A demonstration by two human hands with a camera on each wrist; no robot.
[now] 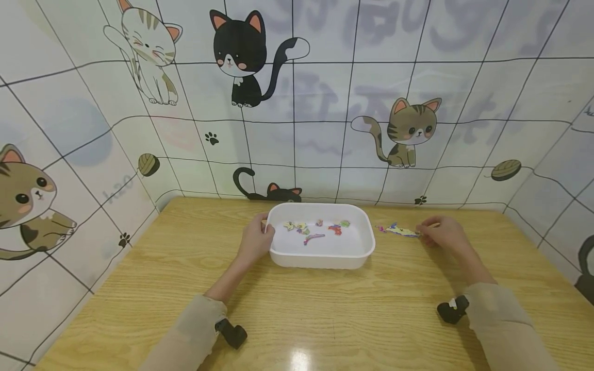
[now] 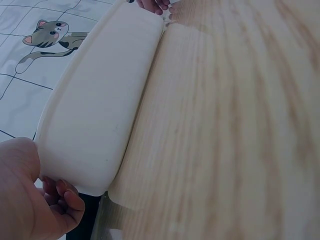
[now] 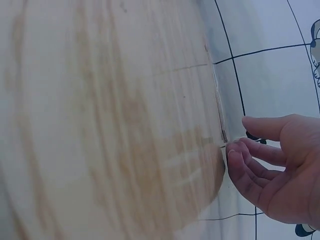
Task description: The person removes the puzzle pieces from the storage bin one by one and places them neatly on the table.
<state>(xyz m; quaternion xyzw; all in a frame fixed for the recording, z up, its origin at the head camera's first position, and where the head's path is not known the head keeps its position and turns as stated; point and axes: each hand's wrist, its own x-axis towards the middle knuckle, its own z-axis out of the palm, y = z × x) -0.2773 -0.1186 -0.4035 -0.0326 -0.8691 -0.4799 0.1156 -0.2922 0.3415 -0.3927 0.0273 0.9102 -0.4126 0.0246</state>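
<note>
A white plastic tray (image 1: 320,262) stands on the table with several small colourful cut-out pieces (image 1: 301,227) inside. At its left end, my left hand (image 1: 256,239) grips the rim; in the left wrist view that hand (image 2: 37,192) has its thumb over the edge and fingers curled below. Right of the tray lies a long yellowish piece with blue edges (image 1: 402,232), a small pink bit (image 1: 381,229) at its left end. My right hand (image 1: 441,233) touches or nearly touches its right end. In the right wrist view, the thumb of this hand (image 3: 280,172) stands apart from loosely bent fingers.
The wooden table (image 1: 297,309) meets a wall covering (image 1: 320,144) printed with cats and grid lines behind the tray. Side walls rise at left and right. A black wrist camera (image 1: 230,333) sits on the left sleeve, another camera (image 1: 452,309) on the right.
</note>
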